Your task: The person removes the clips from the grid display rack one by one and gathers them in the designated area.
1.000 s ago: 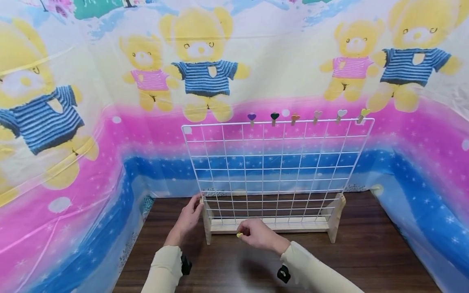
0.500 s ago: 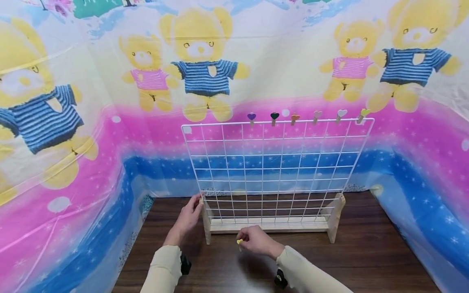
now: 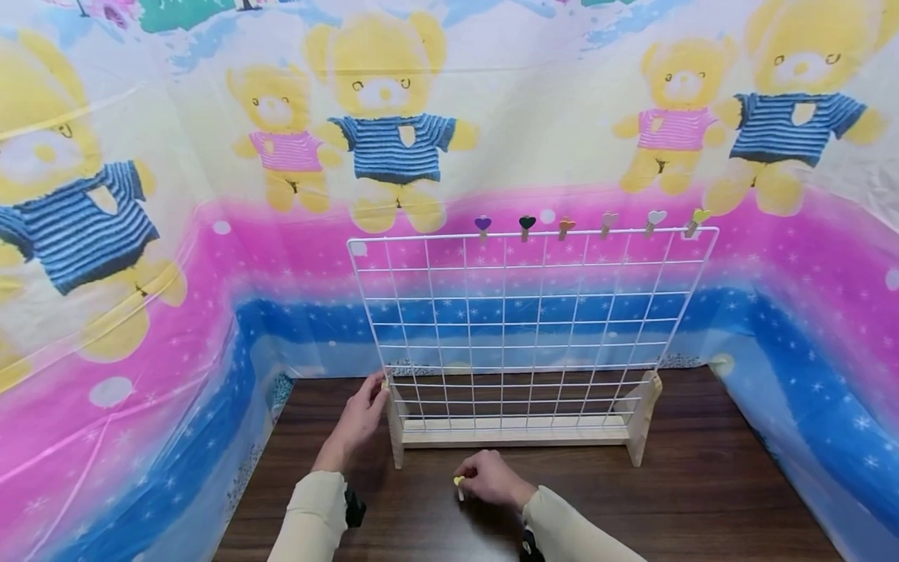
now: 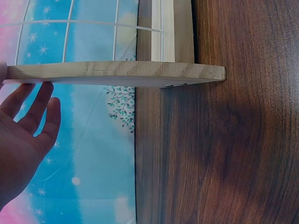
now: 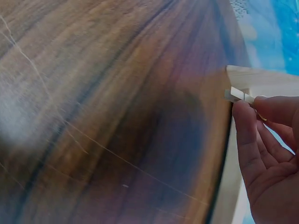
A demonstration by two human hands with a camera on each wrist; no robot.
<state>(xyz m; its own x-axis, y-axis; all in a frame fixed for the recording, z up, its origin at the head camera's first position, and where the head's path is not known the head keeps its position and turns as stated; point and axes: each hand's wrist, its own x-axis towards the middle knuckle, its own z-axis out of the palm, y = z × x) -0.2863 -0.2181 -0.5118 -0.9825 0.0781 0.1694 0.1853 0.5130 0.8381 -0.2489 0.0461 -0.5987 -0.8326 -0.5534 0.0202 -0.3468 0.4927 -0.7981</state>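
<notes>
Wire grid (image 3: 538,321) (clips (image 3: 566,225) atop) behind clothespin (image 3: 460,481)

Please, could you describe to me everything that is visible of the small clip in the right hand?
The small clip has a pale body that looks like wood, with a yellow heart on it. In the head view, the heart is at the top and the body points down. The right hand pinches it between thumb and finger, in front of the rack's wooden base. Whether its lower end touches the table, I cannot tell.
</notes>
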